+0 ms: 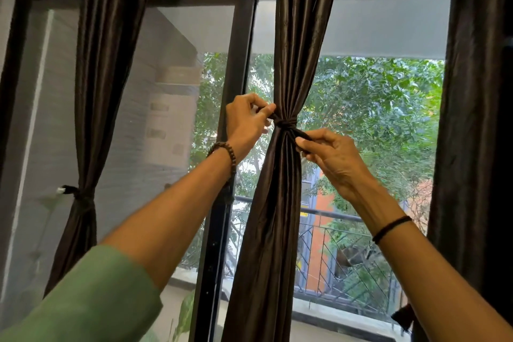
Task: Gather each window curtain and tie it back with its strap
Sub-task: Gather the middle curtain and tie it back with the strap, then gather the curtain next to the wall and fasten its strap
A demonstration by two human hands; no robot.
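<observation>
Midway up the window, the left hand (245, 122) and right hand (331, 159) are each pinching an end of the strap (286, 123) knotted around the gathered middle curtain (280, 203); the left curtain (83, 197) is hanging already tied.

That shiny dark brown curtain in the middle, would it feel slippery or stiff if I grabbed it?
The glossy dark brown middle curtain is probably slippery, given its satin sheen. Likely floppy: it cinches narrow under the dark strap and flares below. Probably light, since fingertips alone hold it.
</observation>
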